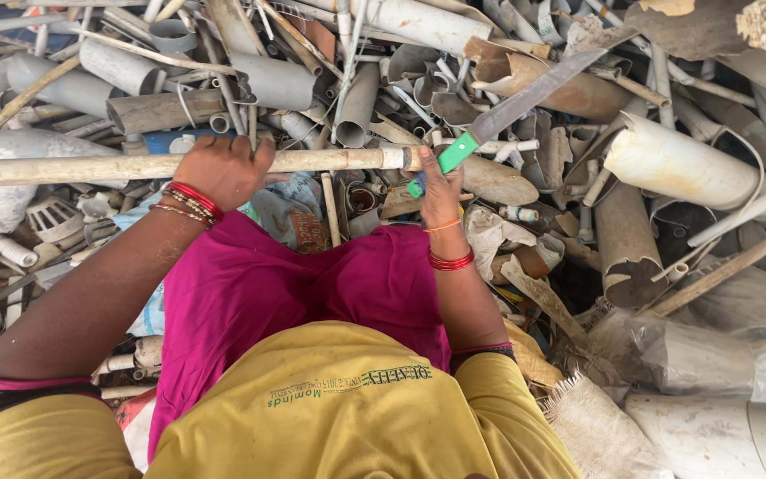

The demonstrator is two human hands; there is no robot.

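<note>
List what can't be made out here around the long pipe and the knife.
- Long pipe, head view: its far end is cut off by the left edge; the left hand covers its middle.
- Knife: the right hand hides most of the green handle.
- What lies under the pipe: hidden by pink cloth and piled scrap pipes.

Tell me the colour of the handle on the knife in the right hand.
Bright green, clearest in the head view: the knife handle sticks out of the right hand.
</note>
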